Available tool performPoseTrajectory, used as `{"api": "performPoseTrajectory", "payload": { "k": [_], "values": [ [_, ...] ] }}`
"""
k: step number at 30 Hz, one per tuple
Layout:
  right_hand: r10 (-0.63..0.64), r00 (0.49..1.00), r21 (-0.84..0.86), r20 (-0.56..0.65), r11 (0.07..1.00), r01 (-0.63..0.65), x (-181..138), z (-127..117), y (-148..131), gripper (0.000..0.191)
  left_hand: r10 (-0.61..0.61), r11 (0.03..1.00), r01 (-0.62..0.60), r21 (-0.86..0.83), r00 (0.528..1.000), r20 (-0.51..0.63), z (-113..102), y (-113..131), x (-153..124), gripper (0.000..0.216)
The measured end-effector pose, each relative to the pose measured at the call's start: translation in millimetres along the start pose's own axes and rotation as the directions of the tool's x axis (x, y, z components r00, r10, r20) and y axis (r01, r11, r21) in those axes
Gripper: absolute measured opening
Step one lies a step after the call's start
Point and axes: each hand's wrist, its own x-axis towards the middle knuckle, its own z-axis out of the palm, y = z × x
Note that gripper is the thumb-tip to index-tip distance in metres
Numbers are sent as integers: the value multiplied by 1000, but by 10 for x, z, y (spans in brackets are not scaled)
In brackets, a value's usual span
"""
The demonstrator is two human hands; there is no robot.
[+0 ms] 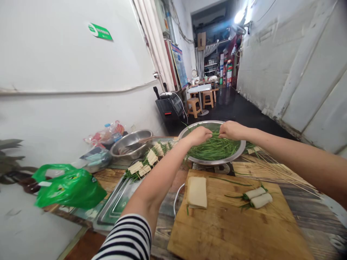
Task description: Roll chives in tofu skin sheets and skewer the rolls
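Both my hands reach over a wide steel bowl point(238, 153) full of green chives point(211, 148). My left hand point(199, 135) is closed, pinching chive stalks, and my right hand point(232, 130) is closed on the same strands just to the right. Closer to me lies a wooden cutting board point(230, 224) with a stack of pale tofu-skin sheets point(196, 192) and two rolled wraps point(258, 196) tied with chives.
A metal tray point(119, 202) at left holds several skewered rolls point(148, 162). Behind it stands an empty steel bowl point(131, 142), with plastic bags point(69, 186) beside it. Bamboo skewers point(273, 168) lie at right. A corridor with stools and a table runs beyond.
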Motion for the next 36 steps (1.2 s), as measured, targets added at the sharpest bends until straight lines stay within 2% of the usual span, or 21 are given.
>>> {"api": "performPoseTrajectory", "payload": {
  "k": [6,14,16,18,20,22,24,26,29,33,36],
  "values": [
    [4,1000,130,-21,992,-2,39,16,50,26,0,983,3,184,1000,-18,-28,-28,-8,25],
    [91,996,370,-19,926,-77,-10,43,116,28,-16,992,28,122,996,-93,-27,-88,-35,22],
    [130,991,449,-22,887,-106,-45,20,123,30,-28,999,31,26,992,-121,6,-130,-48,25],
    [179,984,540,-17,830,-141,-83,-11,110,35,-75,972,33,-232,982,-172,71,-176,-44,26],
    [241,971,637,-5,749,-183,-120,-31,65,37,-165,835,7,-550,957,-238,165,-207,-17,23],
    [328,945,727,0,648,-225,-154,-24,-17,37,-290,643,-32,-765,915,-282,272,-206,28,20],
    [422,907,795,-8,553,-250,-183,16,-136,38,-417,488,-46,-871,865,-280,373,-174,80,18],
    [507,861,838,-29,482,-255,-199,84,-284,42,-503,405,-31,-914,827,-251,457,-128,130,18],
    [601,795,866,-82,438,-242,-180,212,-520,51,-555,416,-5,-909,791,-258,548,-67,193,20],
    [657,742,849,-132,462,-257,-81,389,-763,54,-589,491,10,-871,740,-324,618,7,243,15],
    [677,716,812,-171,508,-287,-12,492,-880,47,-575,513,20,-858,750,-327,637,90,259,14]
  ]
}}
